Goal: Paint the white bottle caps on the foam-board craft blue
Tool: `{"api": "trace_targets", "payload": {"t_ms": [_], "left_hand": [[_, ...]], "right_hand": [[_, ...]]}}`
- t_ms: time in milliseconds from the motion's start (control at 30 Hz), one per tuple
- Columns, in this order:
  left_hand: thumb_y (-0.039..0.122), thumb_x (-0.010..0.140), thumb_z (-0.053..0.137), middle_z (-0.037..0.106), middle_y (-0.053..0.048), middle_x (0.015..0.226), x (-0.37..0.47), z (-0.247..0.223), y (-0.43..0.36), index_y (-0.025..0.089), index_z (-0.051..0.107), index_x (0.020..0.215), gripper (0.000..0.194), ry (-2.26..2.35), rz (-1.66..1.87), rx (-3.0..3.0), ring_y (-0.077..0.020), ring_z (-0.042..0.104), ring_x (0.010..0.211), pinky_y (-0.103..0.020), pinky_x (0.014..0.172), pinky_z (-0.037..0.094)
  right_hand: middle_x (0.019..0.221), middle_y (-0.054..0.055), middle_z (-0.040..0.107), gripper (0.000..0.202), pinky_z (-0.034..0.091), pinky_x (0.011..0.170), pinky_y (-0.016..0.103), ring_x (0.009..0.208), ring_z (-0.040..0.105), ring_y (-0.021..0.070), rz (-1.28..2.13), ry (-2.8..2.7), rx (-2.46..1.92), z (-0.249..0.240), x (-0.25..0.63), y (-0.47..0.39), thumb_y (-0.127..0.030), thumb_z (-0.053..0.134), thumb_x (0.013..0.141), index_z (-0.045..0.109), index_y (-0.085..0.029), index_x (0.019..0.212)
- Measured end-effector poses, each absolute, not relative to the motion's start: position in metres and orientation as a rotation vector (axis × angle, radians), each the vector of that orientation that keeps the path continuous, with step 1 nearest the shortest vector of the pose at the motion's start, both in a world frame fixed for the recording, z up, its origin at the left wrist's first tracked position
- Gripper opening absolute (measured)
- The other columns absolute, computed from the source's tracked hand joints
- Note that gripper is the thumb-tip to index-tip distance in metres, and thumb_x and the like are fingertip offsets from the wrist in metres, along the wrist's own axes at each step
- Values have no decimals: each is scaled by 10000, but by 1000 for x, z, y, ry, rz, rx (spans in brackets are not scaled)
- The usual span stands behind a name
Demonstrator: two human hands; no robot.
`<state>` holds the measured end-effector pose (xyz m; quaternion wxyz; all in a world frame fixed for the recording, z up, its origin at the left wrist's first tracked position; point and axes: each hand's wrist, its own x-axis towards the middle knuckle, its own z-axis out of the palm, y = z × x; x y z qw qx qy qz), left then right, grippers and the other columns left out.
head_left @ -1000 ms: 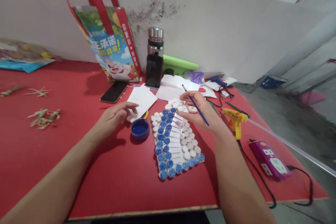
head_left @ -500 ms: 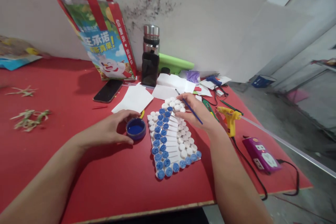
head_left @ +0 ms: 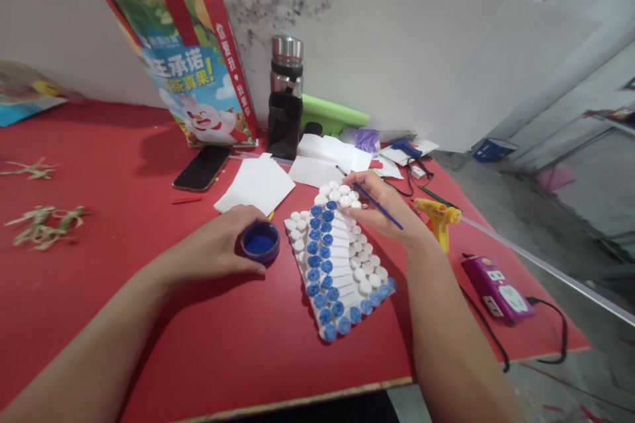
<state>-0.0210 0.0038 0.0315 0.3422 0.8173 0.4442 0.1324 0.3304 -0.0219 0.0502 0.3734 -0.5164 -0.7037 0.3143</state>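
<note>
My left hand [head_left: 238, 238] curls around a small bowl of blue paint [head_left: 260, 242] on the red table, left of the craft board. In my right hand [head_left: 380, 205] is a thin blue paintbrush [head_left: 374, 202], its tip pointing away from me. That hand lies over the upper right part of the board, and its fingers hide some discs. The craft board [head_left: 340, 271] carries rows of round discs. Two columns and the near edge are blue; discs along the left, top and right are white. A fan of pale strips fills the middle.
White papers [head_left: 255, 182], a phone [head_left: 202, 168], a dark bottle [head_left: 286, 102] and a printed bag [head_left: 198, 73] are at the back. On the right are a yellow glue gun [head_left: 439, 219] with its long stick and a purple box [head_left: 497, 289] with cables. Dry straw pieces [head_left: 47, 225] lie left.
The craft board has shifted right and turned slightly. The paint bowl in my left hand sits a little further right. My right hand with the paintbrush has moved slightly right.
</note>
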Motion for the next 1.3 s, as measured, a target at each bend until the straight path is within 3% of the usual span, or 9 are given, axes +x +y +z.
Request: {"api": "trace_targets", "payload": {"t_ms": [233, 433, 633, 700, 800, 933, 1100, 1300], "left_hand": [[346, 762, 852, 720, -57, 1183, -15, 33, -3, 245, 740, 1146, 412, 1169, 392, 2151, -291, 713, 1019, -355, 829, 576], [435, 716, 967, 729, -71, 1213, -22, 31, 3, 249, 730, 1162, 539, 1097, 491, 2091, -323, 737, 1097, -370, 867, 628], [500, 745, 983, 756, -109, 1236, -23, 32, 6, 264, 687, 1252, 633, 1074, 585, 1905, -334, 777, 1041, -331, 653, 657], [519, 728, 992, 763, -119, 1244, -20, 38, 9, 258, 685, 1273, 678, 1083, 632, 1907, -339, 780, 1014, -390, 690, 685], [531, 675, 996, 790, -120, 1189, -10, 52, 15, 224, 724, 1181, 652, 1113, 722, 1977, -380, 769, 1092, -518, 953, 675], [474, 564, 1016, 792, -74, 1055, 9, 72, 23, 224, 711, 1109, 672, 1133, 833, 1881, -366, 773, 1011, -479, 937, 663], [400, 599, 987, 780, -75, 1059, 24, 68, 27, 201, 691, 1130, 640, 1093, 949, 1808, -327, 767, 1016, -459, 927, 653], [443, 635, 1018, 795, -86, 1157, 20, 36, 24, 222, 698, 1196, 682, 1070, 938, 1713, -336, 784, 1089, -444, 966, 659]], "right_hand": [[1150, 48, 695, 362, 576, 913, 419, 1040, 641, 237, 768, -1873, -1309, 54, 329, -23, -309, 796, 909, 641, -272, 1234], [1118, 47, 689, 369, 571, 854, 409, 958, 620, 224, 716, -1885, -1357, 54, 321, -25, -293, 769, 902, 621, -265, 1239], [1172, 59, 683, 423, 599, 908, 436, 1001, 648, 224, 735, -1873, -1301, 46, 328, -21, -327, 821, 886, 627, -264, 1256], [1243, 72, 685, 476, 629, 911, 440, 1061, 673, 234, 866, -1822, -1263, 47, 334, -21, -352, 861, 855, 632, -278, 1266], [1336, 83, 714, 476, 651, 1005, 464, 1165, 713, 241, 1051, -1725, -1204, 50, 344, -22, -346, 881, 847, 638, -283, 1252], [1296, 77, 757, 431, 651, 1027, 462, 1160, 731, 231, 1076, -1667, -1182, 51, 350, -21, -360, 895, 864, 669, -274, 1221], [1223, 58, 762, 458, 657, 963, 422, 1118, 724, 218, 1081, -1655, -1173, 50, 349, -18, -456, 943, 835, 705, -277, 1183], [1155, 63, 811, 447, 668, 923, 443, 1072, 778, 241, 985, -1648, -1207, 48, 346, -19, -506, 939, 847, 723, -280, 1167]]}}
